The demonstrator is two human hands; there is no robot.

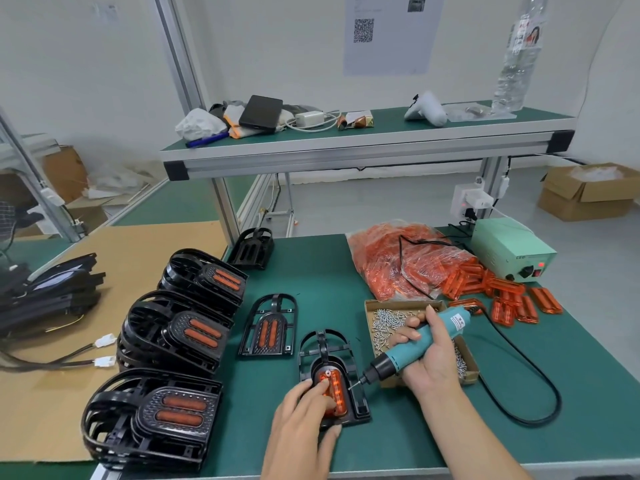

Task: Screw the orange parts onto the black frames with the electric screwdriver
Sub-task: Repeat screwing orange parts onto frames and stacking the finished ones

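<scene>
A black frame (327,344) lies on the green mat in front of me with an orange part (337,388) seated in it. My left hand (304,414) rests on that frame, its index finger pressing the orange part and its thumb at the frame's near edge. A screw (327,370) sits at the part's top. My right hand (427,355) grips the teal electric screwdriver (415,344), tilted so its bit (356,383) points at the frame's right side, just off the orange part. A second frame (269,327) with an orange part lies to the left.
A cardboard tray of screws (386,322) sits under my right hand. Behind it lie a bag of orange parts (398,261), loose orange parts (512,303) and a green power box (512,247). Stacks of assembled frames (173,337) stand left. The screwdriver cable (540,393) loops at right.
</scene>
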